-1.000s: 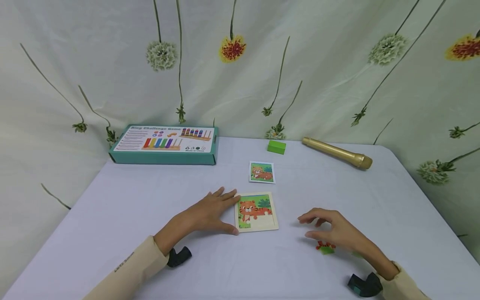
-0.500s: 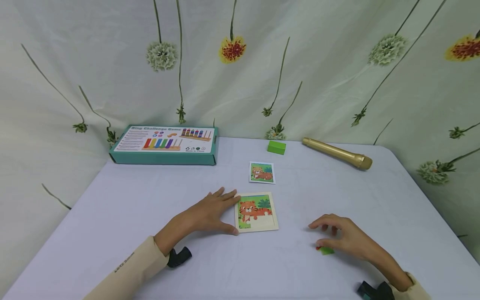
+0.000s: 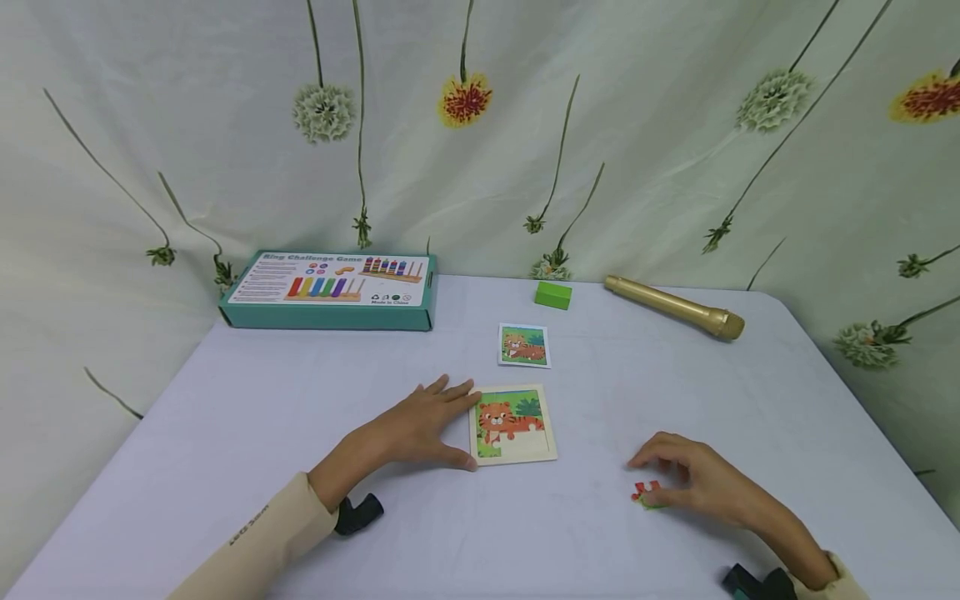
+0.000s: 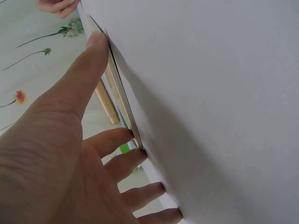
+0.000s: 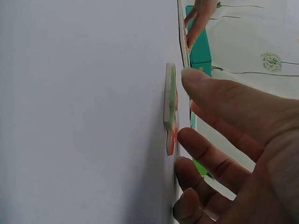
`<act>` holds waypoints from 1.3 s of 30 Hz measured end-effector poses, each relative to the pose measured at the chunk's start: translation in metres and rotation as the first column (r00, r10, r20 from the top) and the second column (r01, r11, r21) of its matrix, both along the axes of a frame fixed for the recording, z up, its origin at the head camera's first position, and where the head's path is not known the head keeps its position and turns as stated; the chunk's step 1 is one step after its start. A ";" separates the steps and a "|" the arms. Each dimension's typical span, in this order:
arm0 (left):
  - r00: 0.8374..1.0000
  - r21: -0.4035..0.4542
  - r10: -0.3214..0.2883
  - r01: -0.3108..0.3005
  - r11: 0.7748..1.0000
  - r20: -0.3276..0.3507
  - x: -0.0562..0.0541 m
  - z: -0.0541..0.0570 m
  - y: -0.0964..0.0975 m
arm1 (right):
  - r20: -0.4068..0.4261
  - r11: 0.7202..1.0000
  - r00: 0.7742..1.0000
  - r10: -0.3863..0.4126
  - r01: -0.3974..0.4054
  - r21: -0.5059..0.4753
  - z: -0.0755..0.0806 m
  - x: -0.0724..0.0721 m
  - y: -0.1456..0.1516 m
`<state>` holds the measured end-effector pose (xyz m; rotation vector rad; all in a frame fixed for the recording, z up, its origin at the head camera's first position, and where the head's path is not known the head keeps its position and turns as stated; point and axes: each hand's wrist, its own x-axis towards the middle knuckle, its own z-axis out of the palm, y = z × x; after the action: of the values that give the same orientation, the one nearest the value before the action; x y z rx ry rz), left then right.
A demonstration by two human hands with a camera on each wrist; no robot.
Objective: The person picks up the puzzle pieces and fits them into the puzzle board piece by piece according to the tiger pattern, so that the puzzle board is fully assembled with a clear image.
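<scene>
A wooden tiger puzzle board [image 3: 525, 450] lies in the middle of the table, its lower right part showing bare wood. My left hand [image 3: 426, 423] is spread along the board's left side, thumb and fingertips at its edge; the left wrist view shows the fingers fairly straight there. Over to the right, my right hand [image 3: 693, 477] hovers with loosely bent fingers above a red and green puzzle piece [image 3: 639, 492]. In the right wrist view the piece [image 5: 171, 100] lies flat on the cloth, beside the thumb. The thumb hides part of it in the head view.
Behind the board lies a small tiger picture card [image 3: 524, 345]. A green block [image 3: 552, 294], a gold microphone [image 3: 675, 307] and a teal game box [image 3: 326, 315] stand along the back. A flowered cloth [image 3: 480, 167] hangs behind the white table.
My right hand has moved right and slightly toward me, its thumb now over part of the puzzle piece. The left hand and the board have stayed put.
</scene>
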<state>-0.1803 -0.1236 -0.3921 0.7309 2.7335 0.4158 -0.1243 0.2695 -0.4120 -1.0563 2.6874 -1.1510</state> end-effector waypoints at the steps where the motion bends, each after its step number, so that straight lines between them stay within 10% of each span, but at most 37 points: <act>1: 1.000 0.000 0.000 0.000 1.000 0.000 0.000 0.000 0.000 | 0.002 1.000 1.000 0.002 -0.002 0.009 0.000 0.000 0.000; 19: 1.000 0.007 0.007 -0.007 1.000 0.006 0.000 -0.001 0.000 | 0.060 0.998 0.997 0.051 -0.053 0.041 -0.001 0.000 0.001; 39: 1.000 0.008 -0.001 0.001 1.000 0.008 0.000 -0.001 -0.001 | 0.132 0.996 0.988 -0.084 0.081 0.030 -0.003 -0.001 -0.003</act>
<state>-0.1805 -0.1248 -0.3934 0.7309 2.7255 0.4292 -0.1254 0.2662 -0.4155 -0.8395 2.6563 -1.1534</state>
